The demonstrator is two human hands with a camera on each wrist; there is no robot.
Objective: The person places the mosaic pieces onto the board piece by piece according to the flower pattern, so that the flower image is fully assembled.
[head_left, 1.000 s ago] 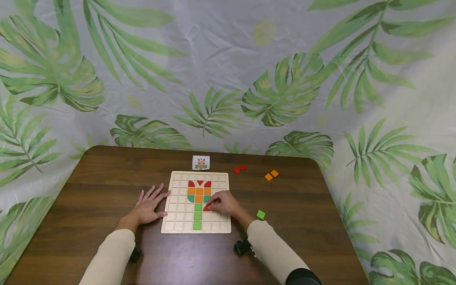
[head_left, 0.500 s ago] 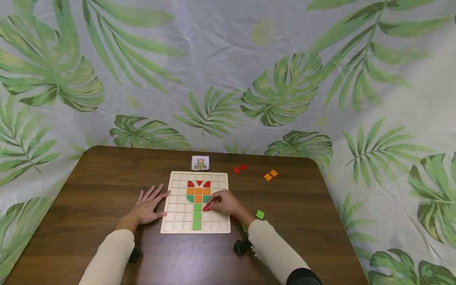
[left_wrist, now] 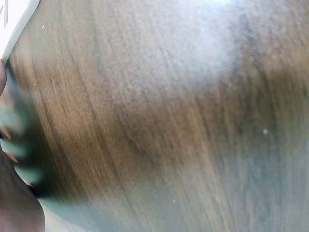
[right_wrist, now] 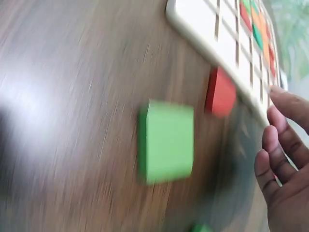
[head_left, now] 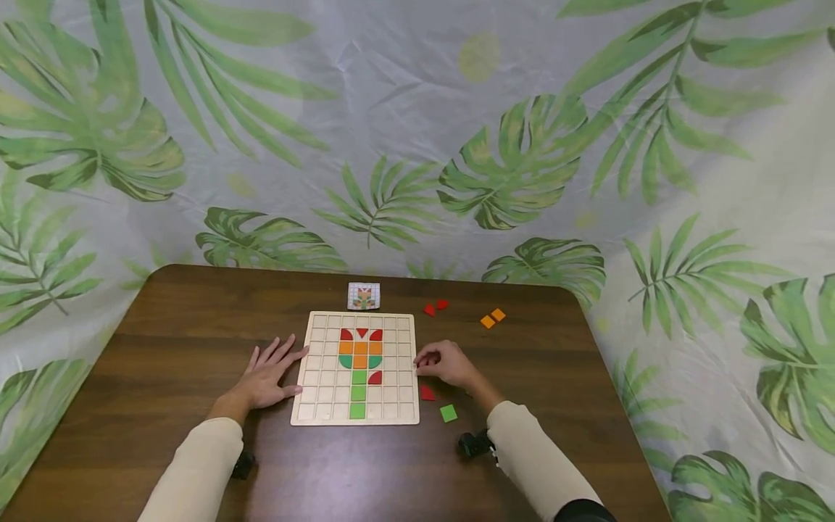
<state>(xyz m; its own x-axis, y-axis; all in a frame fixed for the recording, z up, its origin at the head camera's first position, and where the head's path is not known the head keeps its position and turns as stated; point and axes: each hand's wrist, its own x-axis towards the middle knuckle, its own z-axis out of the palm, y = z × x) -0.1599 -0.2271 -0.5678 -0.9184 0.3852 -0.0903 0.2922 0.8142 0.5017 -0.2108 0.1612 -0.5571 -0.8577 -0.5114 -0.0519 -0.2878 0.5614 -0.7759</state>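
The head view looks forward and down from above, far enough back to take in the left hand (head_left: 264,380), right hand (head_left: 450,362), grid board (head_left: 326,395) and leafy backdrop (head_left: 404,87). The left wrist view is close over the brown table (left_wrist: 145,121). The right wrist view, close and tilted, shares a green square (right_wrist: 168,142) and the board with the head view.

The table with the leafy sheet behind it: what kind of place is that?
Probably an indoor spot set up for quiet play, though no more of the room shows. A leafy sheet rises behind the table, where a grid board holds coloured tiles.
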